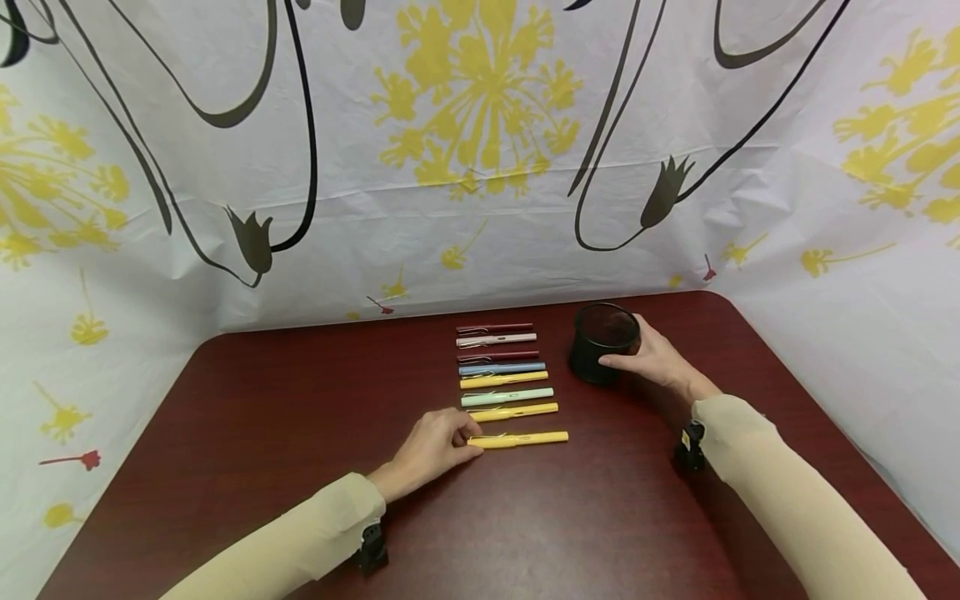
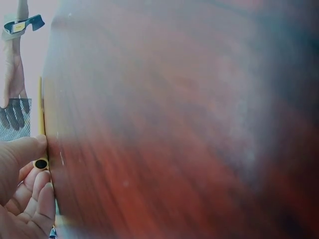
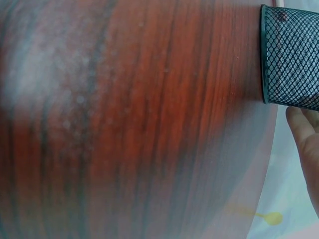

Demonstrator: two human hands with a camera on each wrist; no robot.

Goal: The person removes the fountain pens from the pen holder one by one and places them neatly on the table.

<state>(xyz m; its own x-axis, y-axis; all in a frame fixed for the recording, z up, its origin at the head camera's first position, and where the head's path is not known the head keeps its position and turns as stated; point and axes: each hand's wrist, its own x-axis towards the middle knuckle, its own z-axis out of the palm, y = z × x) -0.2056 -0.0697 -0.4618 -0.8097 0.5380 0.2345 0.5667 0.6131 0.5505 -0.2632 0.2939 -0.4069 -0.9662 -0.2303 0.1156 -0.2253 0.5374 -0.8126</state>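
My left hand (image 1: 431, 446) pinches the left end of the nearest yellow pen (image 1: 532, 438) between thumb and fingers. That pen lies along the dark red table, and the left wrist view shows its round end (image 2: 41, 164) at the fingertips. My right hand (image 1: 658, 357) grips a black mesh pen cup (image 1: 587, 358) from its right side, thumb in front and fingers partly hidden behind. Upright on the table, the cup stands right of the row of pens. In the right wrist view its mesh wall (image 3: 294, 57) appears just above the thumb (image 3: 298, 124).
Beyond the nearest pen, others lie roughly parallel: a yellow pen (image 1: 525, 411), a mint green pen (image 1: 517, 397), another yellow pen (image 1: 510, 380), a blue pen (image 1: 510, 367), two dark red pens and a pale pink pen (image 1: 506, 339). A patterned white cloth (image 1: 337, 275) hangs behind the table.
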